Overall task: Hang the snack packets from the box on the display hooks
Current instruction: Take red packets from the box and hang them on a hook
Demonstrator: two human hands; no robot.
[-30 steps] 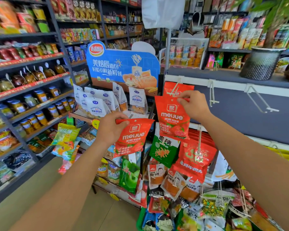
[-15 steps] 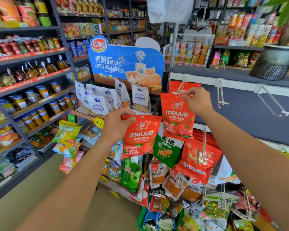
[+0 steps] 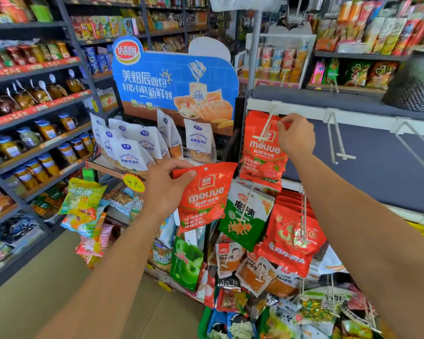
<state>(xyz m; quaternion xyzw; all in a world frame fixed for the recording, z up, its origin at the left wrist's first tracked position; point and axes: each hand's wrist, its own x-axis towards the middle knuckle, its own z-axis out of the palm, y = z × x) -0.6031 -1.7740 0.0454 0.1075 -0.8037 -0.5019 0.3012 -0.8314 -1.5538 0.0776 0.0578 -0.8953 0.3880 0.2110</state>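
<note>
Left hand: gripping your red packet by the top.
Right hand: pinching a second packet at the hook, its corner hidden.

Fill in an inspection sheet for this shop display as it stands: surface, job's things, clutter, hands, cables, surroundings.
Surface: grey display panel under a white rail; two hooks to the right hang bare.
Job's things: one red meijue packet seems threaded on the top-left hook; a second red packet is held lower left, off any hook. Box not in view.
Clutter: mixed snack packets crowd the hooks below.
Hands: right hand pinches the hung packet's top edge; left hand grips the second packet's top corner.
Cables: nothing seen.
Surroundings: jar shelves at left, blue bread sign behind, tan floor.
</note>
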